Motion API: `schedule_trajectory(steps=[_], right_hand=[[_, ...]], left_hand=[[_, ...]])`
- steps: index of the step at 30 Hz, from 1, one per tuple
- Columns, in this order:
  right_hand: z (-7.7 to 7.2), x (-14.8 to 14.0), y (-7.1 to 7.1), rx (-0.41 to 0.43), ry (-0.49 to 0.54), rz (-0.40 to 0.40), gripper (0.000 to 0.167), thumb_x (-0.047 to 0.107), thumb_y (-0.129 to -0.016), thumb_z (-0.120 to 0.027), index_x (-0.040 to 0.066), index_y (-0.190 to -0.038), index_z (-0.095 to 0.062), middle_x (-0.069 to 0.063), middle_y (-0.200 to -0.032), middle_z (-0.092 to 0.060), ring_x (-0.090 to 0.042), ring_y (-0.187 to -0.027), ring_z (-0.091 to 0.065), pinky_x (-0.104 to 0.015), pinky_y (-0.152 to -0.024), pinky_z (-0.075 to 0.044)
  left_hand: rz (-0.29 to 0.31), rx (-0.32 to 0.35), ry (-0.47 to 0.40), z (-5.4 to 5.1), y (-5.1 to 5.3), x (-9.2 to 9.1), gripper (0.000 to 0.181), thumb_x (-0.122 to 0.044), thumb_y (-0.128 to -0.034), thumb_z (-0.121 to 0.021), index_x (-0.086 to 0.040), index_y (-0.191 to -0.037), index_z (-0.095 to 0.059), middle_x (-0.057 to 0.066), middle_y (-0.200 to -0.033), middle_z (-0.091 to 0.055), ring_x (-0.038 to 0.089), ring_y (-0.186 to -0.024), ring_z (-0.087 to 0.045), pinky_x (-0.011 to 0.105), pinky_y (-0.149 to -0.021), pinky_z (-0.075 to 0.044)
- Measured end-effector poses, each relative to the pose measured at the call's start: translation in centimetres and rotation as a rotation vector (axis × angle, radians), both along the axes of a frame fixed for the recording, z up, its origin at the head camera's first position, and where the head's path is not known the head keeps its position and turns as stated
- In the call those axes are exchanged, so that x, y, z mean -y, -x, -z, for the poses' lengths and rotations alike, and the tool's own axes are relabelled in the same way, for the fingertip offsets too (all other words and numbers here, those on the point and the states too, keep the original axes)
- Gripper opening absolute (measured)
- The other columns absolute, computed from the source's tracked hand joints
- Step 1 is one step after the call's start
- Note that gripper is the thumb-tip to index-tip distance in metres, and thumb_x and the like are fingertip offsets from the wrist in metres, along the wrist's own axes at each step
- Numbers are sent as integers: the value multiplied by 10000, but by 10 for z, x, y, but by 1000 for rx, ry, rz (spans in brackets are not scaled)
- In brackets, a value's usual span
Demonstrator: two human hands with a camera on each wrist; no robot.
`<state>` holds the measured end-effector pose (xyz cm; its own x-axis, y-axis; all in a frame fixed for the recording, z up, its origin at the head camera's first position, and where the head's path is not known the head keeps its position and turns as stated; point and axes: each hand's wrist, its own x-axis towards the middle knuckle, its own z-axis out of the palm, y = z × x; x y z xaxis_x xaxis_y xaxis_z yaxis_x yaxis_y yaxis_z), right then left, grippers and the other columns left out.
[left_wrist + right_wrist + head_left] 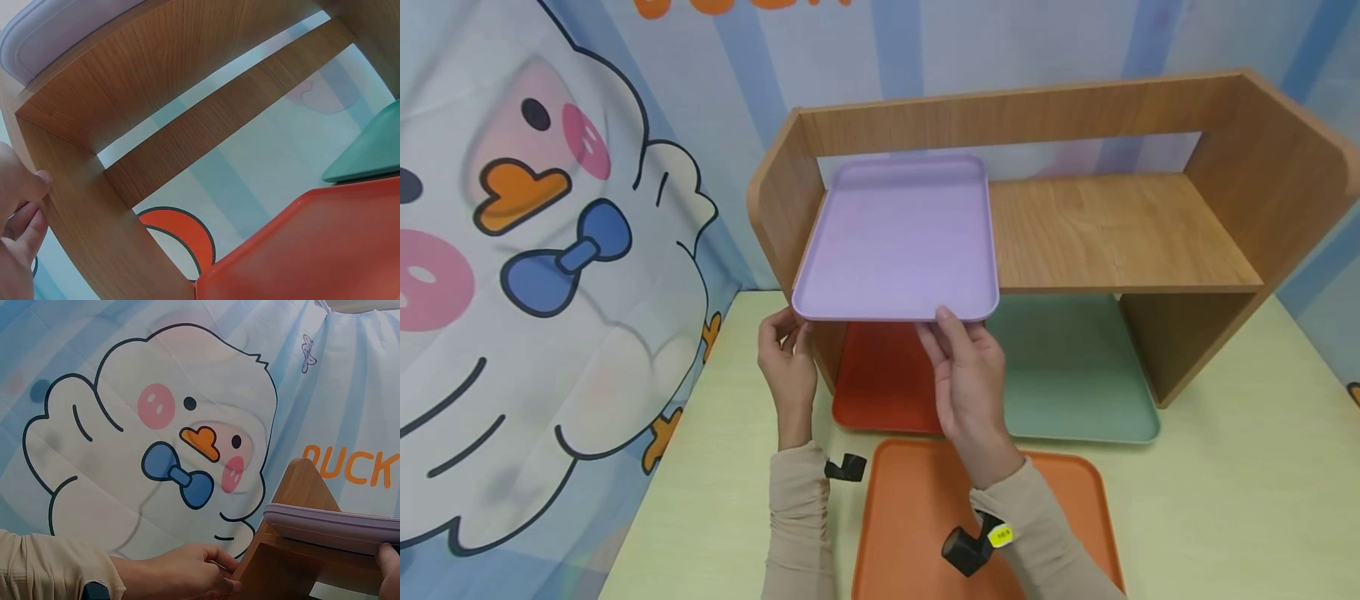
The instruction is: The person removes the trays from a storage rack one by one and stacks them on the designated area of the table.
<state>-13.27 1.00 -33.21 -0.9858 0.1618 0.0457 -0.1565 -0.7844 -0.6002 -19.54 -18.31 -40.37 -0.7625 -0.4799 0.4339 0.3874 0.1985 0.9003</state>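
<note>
A purple tray lies on the left part of the wooden shelf's upper board, its front edge past the board. My right hand pinches that front edge near its right corner, thumb on top. At the shelf's left side panel, just below the tray's left corner, is my left hand; in the left wrist view the left hand pinches the edge of the side panel. From the right wrist view, the purple tray shows edge-on beside the right thumb.
Under the upper board lie a red tray and a green tray. An orange tray is on the table in front, beneath the right forearm. The upper board's right part is bare. A duck-print cloth hangs behind and left.
</note>
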Motion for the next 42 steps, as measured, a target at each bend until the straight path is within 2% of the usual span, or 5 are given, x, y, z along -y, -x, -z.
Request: schedule_trajectory(steps=[11, 18, 30, 37, 42], right_hand=[[2, -5, -7, 9, -4, 46, 140, -22, -926, -554, -52, -1060, -579, -92, -1013, -669, -169, -978, -669, -360, -966, -505], [4, -13, -12, 25, -25, 60, 120, -13, -921, -565, -50, -1033, -589, -90, -981, -670, -164, -919, -680, -356, -934, -521], [7, -38, -25, 22, -18, 40, 81, -3, -929, -554, -23, -968, -622, -86, -926, -703, -163, -890, -695, -338, -871, -556], [11, -53, -29, 10, 3, 38, 137, -24, -937, -516, -23, -924, -653, -100, -877, -719, -171, -858, -701, -328, -831, -578], [13, -65, -34, -33, 3, 13, 177, -27, -942, -500, -18, -913, -674, -95, -866, -723, -170, -846, -702, -331, -832, -579]], left_hand=[[11, 9, 1, -1, -1, 2, 287, 46, -882, -617, 66, -1159, -546, 119, -1084, -565, 142, -1018, -546, 257, -934, -508], [16, 34, 2, -23, -17, -7, 279, 78, -883, -579, 119, -1156, -534, 173, -1075, -561, 127, -991, -543, 325, -946, -508], [26, 42, 40, -25, -18, -5, 279, 111, -869, -579, 131, -1144, -536, 262, -1096, -563, 201, -997, -558, 367, -950, -518], [23, 47, 61, -27, -20, -5, 286, 82, -871, -605, 139, -1144, -538, 272, -1094, -569, 194, -989, -563, 344, -935, -526], [18, 54, 69, -26, -19, -5, 281, 72, -879, -600, 133, -1146, -537, 264, -1098, -570, 205, -998, -565, 379, -951, -517]])
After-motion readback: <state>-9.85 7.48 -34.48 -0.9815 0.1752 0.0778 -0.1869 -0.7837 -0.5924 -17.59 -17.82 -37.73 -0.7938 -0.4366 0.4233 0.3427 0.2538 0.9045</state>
